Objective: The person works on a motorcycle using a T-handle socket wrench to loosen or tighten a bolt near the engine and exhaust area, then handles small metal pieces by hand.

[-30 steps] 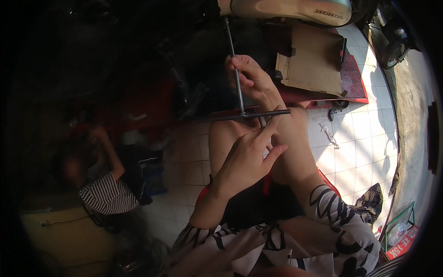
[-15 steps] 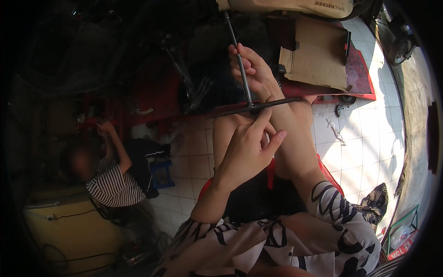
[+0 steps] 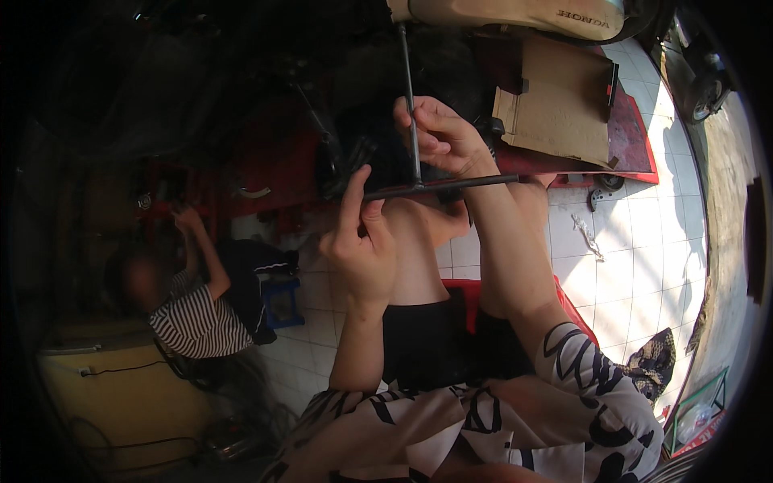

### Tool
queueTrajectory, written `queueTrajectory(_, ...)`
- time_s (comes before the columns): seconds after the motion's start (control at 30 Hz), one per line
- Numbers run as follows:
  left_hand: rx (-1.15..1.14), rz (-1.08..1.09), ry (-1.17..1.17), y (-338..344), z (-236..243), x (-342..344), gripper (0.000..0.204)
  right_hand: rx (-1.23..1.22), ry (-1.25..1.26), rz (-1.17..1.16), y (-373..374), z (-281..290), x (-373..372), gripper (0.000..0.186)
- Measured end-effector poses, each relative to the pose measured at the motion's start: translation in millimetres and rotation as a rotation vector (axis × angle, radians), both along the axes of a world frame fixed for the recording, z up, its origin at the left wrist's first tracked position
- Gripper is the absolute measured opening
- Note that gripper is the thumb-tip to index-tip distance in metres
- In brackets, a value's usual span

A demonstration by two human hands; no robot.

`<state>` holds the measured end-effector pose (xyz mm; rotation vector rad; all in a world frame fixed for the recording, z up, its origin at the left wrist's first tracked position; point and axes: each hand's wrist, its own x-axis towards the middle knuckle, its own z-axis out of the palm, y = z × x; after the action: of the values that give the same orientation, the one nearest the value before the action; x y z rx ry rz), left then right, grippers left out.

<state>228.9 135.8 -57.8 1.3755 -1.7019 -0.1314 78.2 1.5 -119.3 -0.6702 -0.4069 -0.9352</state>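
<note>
A dark T-handle wrench reaches from the light body of a motorbike down to its crossbar, which lies across my view. My right hand holds the shaft loosely between thumb and fingers. My left hand is at the left end of the crossbar, index finger stretched up beside it and thumb apart, other fingers curled and gripping nothing that I can see. My bare knees are beneath, over a red stool.
A flattened cardboard box lies on a red platform at upper right. A person in a striped top crouches on the left by a yellow cabinet. Small metal parts sit on the white tiles; a wheel stands far right.
My left hand has swung left and turned upright, from across the crossbar's middle to its left end. My right hand shifted slightly on the shaft, and the crossbar has turned a little.
</note>
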Motion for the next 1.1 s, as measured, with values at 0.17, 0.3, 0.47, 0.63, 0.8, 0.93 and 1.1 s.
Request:
queueTrajectory(0.17, 0.21, -0.087, -0.162, 14, -22, -13, 0.032, 0.033, -0.02, -0.094, -3, -3, 11, 0.021)
queueTrajectory(0.3, 0.299, -0.505, -0.139, 24, -16, -40, 0.037, 0.054, -0.046, -0.088, -6, -10, 12, 0.022)
queueTrajectory(0.47, 0.265, -0.24, 0.063, 30, 28, -45, 0.059, 0.095, -0.048, -0.139, -5, -7, 5, 0.023)
queueTrajectory(0.63, 0.365, -0.204, -0.131, 45, -1, -39, 0.065, 0.15, -0.099, -0.151, -2, -1, 7, 0.024)
queueTrajectory(0.8, 0.247, -0.432, -0.025, 34, 14, -65, 0.064, 0.188, -0.079, -0.178, -4, -6, 11, 0.024)
queueTrajectory(0.93, 0.305, -0.158, 0.197, 36, 25, -58, 0.063, 0.218, -0.09, -0.227, -5, -3, 4, 0.022)
queueTrajectory(1.1, 0.463, -0.39, 0.003, 37, -2, -51, 0.06, 0.246, -0.107, -0.231, -3, -1, 8, 0.024)
